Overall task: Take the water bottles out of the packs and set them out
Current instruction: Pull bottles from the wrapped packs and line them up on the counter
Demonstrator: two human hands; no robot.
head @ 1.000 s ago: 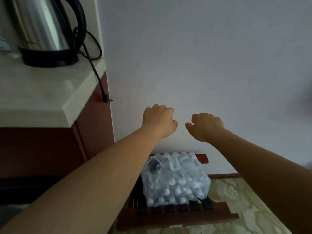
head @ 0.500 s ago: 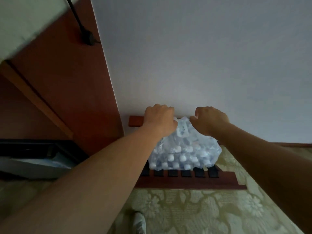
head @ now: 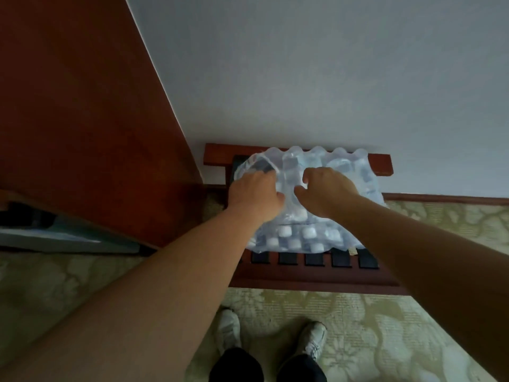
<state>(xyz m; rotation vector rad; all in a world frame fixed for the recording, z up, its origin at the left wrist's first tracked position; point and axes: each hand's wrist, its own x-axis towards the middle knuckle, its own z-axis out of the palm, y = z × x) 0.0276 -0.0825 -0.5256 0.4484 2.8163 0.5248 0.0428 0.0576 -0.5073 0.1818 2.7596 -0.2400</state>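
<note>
- Tearing the plastic wrap [head: 289, 169] open looks to us like the step in hand: the pack [head: 311, 238] of water bottles lies on the slatted rack [head: 311, 279], filling most of it, and we see no bottle out yet
- Our left hand [head: 253, 194] sits on the pack's top toward the rack's left end, fingers curled down into the film, which bunches up there
- Our right hand [head: 327, 191] is over the rack's middle, fingers hooked and thumb apart, seemingly pinching the film just beside the left hand
- We should pull the hands apart sideways along the rack, so the film splits between them and the pack is not lifted
- The pack looks heavy; a hard tug toward the rack's front could slide it off onto our shoes [head: 314, 340], so we bear down while tearing
- Once a gap opens over the caps [head: 308, 232], we widen it before drawing any bottle
</note>
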